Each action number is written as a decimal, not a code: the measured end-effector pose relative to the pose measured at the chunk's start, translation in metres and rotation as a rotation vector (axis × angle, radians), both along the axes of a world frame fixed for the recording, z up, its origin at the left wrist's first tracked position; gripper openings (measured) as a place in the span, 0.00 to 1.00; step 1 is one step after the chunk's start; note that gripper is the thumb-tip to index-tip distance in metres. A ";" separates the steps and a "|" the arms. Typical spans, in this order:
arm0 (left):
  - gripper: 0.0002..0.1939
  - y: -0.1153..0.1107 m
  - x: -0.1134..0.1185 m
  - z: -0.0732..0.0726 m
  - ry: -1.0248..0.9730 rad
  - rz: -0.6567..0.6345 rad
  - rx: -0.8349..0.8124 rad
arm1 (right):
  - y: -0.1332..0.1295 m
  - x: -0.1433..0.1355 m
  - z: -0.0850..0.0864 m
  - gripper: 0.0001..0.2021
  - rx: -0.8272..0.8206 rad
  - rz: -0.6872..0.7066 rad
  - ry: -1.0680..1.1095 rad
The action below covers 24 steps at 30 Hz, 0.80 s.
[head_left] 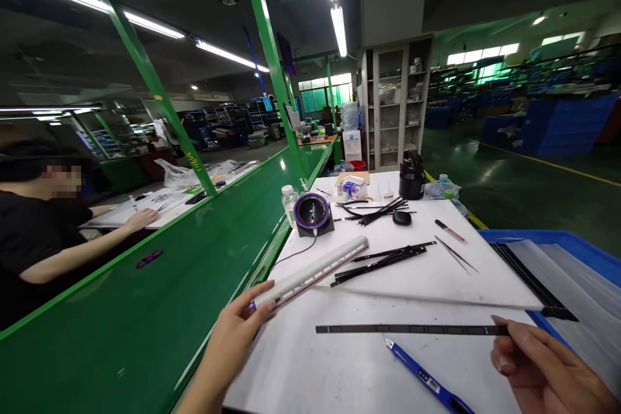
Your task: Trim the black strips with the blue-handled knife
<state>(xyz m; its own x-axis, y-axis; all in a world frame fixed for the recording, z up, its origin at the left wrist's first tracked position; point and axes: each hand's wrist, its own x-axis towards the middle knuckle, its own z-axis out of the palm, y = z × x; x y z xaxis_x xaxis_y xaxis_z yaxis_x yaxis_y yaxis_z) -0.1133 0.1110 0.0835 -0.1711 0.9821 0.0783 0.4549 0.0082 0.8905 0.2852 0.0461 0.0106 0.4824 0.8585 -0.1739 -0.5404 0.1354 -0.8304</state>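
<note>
Up front, left hand [237,323] grips long white bar [315,270], right hand [546,352] thin black strip [412,329]; I fear blue pen [423,375] snagging it.

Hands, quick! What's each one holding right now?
Left hand: closed on the near end of the white bar.
Right hand: closed, pinching one end of a black strip.

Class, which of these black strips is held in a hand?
The single strip nearest the blue pen: the right hand grips its end, while no hand touches the other strips.
</note>
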 end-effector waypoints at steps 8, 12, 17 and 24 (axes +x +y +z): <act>0.25 -0.040 0.025 -0.014 -0.538 -0.064 -0.043 | 0.006 -0.029 0.053 0.12 0.093 0.014 -0.129; 0.25 -0.035 0.025 -0.020 -0.551 -0.120 -0.077 | 0.004 -0.027 0.059 0.15 0.083 -0.078 -0.167; 0.23 -0.037 0.025 -0.030 -0.514 -0.142 -0.074 | 0.006 -0.027 0.066 0.18 0.072 -0.051 -0.198; 0.24 -0.048 0.042 -0.022 -0.674 -0.073 -0.123 | 0.017 -0.027 0.065 0.19 0.069 0.007 -0.445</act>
